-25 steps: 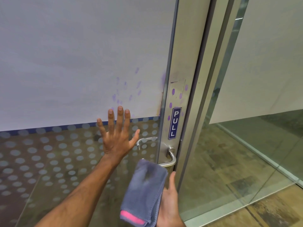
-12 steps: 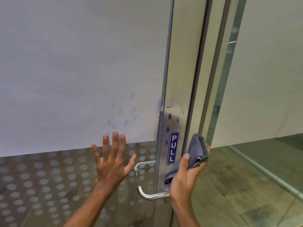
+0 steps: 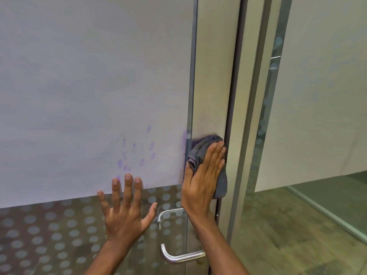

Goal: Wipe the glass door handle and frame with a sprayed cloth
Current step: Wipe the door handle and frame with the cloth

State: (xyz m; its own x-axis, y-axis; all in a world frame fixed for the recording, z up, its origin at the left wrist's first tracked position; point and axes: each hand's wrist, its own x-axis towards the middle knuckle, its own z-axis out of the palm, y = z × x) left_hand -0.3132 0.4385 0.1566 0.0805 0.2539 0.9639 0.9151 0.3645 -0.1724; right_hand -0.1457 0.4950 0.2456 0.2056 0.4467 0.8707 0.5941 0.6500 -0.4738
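1. The right hand (image 3: 202, 175), fingers straight and flat, presses a bunched grey microfibre cloth (image 3: 206, 151) against the brushed-metal door frame (image 3: 214, 76) at centre right; nothing is gripped, only pinned.
2. The left hand (image 3: 125, 207) lies splayed and empty on the frosted glass door panel (image 3: 89, 76).
3. Risk: the unpinched cloth may slip downward; the bracing palm may leave fresh smudges.
4. The curved steel lever handle (image 3: 178, 255) sits lower centre; purple marks (image 3: 135, 153) dot the glass; wood-look floor (image 3: 278, 225) lower right.
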